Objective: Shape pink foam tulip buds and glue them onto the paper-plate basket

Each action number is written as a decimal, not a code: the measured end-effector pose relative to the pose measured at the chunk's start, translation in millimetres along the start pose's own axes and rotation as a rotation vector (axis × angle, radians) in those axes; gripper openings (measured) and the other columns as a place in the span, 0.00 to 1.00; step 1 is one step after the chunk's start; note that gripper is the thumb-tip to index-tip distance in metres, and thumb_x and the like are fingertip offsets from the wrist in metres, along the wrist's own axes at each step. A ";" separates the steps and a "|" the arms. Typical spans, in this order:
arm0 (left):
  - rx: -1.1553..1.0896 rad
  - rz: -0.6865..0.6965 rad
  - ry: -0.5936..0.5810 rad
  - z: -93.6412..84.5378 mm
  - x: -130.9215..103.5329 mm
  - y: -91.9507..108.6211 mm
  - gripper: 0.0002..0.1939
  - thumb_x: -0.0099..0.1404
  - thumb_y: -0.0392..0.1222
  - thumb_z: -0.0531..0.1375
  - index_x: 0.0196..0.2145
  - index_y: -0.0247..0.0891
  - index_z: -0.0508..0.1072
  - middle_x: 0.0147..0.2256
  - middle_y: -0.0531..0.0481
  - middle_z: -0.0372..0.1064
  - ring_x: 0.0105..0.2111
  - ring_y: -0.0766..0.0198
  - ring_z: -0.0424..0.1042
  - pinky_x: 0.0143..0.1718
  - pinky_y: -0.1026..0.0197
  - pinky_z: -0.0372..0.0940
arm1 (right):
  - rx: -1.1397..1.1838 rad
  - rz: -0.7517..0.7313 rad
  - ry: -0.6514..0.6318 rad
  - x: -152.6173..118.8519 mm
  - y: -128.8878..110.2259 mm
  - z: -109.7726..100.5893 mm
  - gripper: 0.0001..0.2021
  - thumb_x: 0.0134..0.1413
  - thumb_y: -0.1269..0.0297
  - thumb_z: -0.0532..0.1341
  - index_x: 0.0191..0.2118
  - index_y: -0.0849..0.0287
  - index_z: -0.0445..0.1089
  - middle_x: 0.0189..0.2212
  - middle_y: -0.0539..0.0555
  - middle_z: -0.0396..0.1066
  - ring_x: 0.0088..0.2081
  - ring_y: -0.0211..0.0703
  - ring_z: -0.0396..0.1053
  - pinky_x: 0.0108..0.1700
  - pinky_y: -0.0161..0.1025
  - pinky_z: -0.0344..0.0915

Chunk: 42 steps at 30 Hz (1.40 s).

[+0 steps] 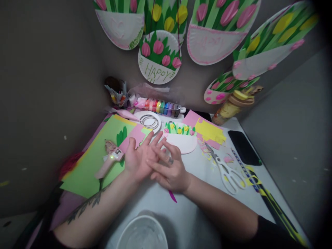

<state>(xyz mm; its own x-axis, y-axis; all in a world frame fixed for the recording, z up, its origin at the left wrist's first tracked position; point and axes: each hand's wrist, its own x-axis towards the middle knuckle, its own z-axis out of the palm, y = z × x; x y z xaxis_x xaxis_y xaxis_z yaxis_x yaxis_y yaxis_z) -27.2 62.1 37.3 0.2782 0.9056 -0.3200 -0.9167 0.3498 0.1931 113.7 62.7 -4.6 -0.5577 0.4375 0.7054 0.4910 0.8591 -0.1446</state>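
My left hand (142,155) is turned palm up over the table, its fingers spread and nothing visible on the palm. From the right, my right hand (171,166) reaches across, and its slightly bent, parted fingertips touch the fingers and palm of the left. I cannot see anything held between them. Just behind the hands lies a small paper-plate basket (181,142) with yellow and pink paper tulips. A pink hot glue gun (110,160) with a green light rests left of my left hand, on green paper (85,176). White-handled scissors (227,171) lie to the right.
A pale bowl (142,233) stands at the near edge. Toward the back are a tape roll (149,121), colourful clay pots (162,106), a pen cup (118,95), yellow paper (210,131) and a tumbler (230,107). A phone (243,147) lies right. Finished plate baskets (159,71) hang behind.
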 end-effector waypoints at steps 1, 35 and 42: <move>-0.003 0.007 -0.002 0.3 -0.1 -0.2 0.41 0.66 0.68 0.40 0.67 0.39 0.49 0.63 0.38 0.57 0.61 0.47 0.59 0.57 0.43 0.60 | 0.013 -0.011 0.001 -0.4 -0.5 0.6 0.20 0.54 0.47 0.61 0.50 0.47 0.74 0.62 0.53 0.61 0.66 0.59 0.46 0.59 0.55 0.55; 0.061 0.011 0.088 -3.6 2.3 -4.1 0.38 0.67 0.66 0.42 0.62 0.36 0.58 0.59 0.36 0.62 0.58 0.48 0.64 0.57 0.44 0.60 | 0.083 -0.021 0.073 1.9 -5.1 -1.8 0.14 0.57 0.58 0.59 0.46 0.51 0.75 0.59 0.53 0.66 0.65 0.55 0.50 0.59 0.55 0.56; 0.058 -0.016 0.109 -3.5 3.1 -7.6 0.34 0.67 0.64 0.41 0.55 0.33 0.64 0.55 0.33 0.65 0.55 0.48 0.67 0.55 0.43 0.62 | 0.217 0.228 0.044 3.4 -0.3 -1.1 0.11 0.57 0.68 0.59 0.42 0.56 0.77 0.61 0.58 0.62 0.64 0.56 0.51 0.61 0.58 0.57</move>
<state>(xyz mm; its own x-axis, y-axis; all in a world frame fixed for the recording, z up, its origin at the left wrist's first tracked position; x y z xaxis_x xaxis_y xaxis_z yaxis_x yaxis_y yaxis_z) -20.3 61.4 31.6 0.2570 0.8695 -0.4218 -0.8935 0.3801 0.2393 112.5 63.6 -1.4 -0.4180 0.6178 0.6660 0.4436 0.7786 -0.4438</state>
